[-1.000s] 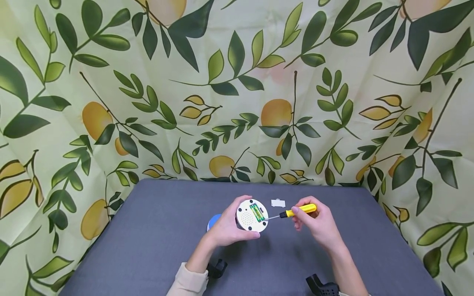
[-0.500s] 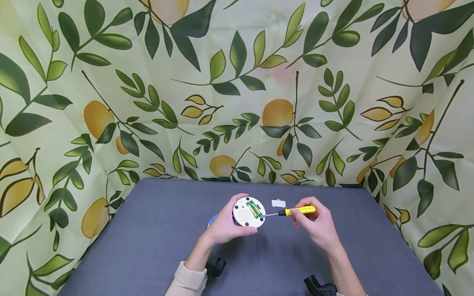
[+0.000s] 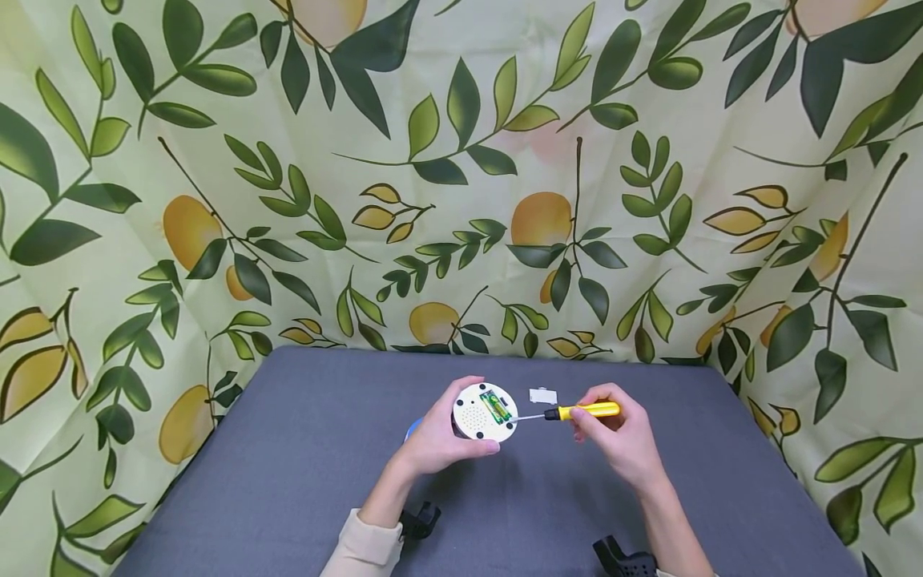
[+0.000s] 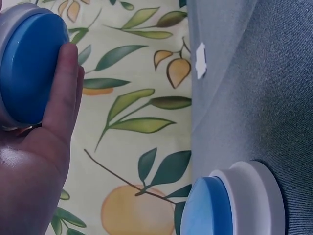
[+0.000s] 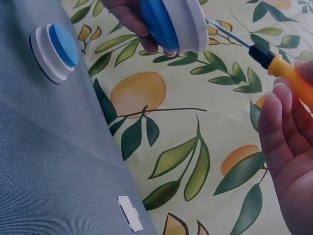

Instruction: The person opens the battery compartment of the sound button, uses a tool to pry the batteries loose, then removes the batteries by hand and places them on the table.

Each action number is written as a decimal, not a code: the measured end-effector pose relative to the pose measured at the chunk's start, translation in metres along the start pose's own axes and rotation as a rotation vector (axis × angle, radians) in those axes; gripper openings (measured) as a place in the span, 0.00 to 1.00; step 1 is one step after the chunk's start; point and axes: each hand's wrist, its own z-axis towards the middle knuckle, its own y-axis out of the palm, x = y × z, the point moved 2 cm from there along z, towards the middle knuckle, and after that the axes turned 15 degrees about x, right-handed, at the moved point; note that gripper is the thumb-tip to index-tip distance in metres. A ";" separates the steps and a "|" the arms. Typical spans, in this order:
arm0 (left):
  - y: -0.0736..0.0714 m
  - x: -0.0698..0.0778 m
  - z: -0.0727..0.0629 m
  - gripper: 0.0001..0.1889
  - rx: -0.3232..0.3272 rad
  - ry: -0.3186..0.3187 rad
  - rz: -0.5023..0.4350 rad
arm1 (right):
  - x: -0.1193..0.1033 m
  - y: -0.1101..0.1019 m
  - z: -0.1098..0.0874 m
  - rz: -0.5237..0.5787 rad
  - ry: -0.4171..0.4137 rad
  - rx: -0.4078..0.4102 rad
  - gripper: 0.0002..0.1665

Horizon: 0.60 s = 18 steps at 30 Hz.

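My left hand (image 3: 438,437) grips a round white device (image 3: 472,421) by its edge, its underside turned up toward the head camera. That underside has black feet, a dotted speaker grille and an open compartment with green batteries (image 3: 497,406) in it. The left wrist view shows the device's other face, a blue dome (image 4: 34,68), against the fingers. My right hand (image 3: 618,433) holds a screwdriver (image 3: 590,410) with a yellow handle and black collar. Its thin metal shaft points left, the tip right at the compartment's lower end.
A small white battery cover (image 3: 542,396) lies on the grey cloth-covered table (image 3: 288,481) beyond the hands. A second blue-and-white round device (image 4: 249,200) stands on the table, mostly hidden behind the left hand in the head view. A leaf-patterned curtain (image 3: 461,200) surrounds the table.
Over the second, the left hand shifted the device slightly left and up, and the screwdriver tip followed it. In the last half second the screwdriver and right hand moved only slightly right.
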 end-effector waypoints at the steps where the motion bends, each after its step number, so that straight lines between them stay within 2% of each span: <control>1: 0.000 0.000 0.000 0.47 -0.006 0.001 -0.004 | 0.000 0.000 0.000 0.021 0.011 0.007 0.11; 5: 0.003 0.001 -0.001 0.47 -0.030 0.004 -0.020 | -0.001 -0.003 0.001 0.104 0.060 0.028 0.08; 11: 0.005 0.001 -0.002 0.48 -0.064 -0.007 -0.044 | -0.002 -0.004 0.002 0.210 0.104 0.012 0.08; 18: 0.006 0.003 -0.002 0.48 -0.088 -0.009 -0.076 | -0.003 -0.001 0.002 0.179 0.135 0.029 0.11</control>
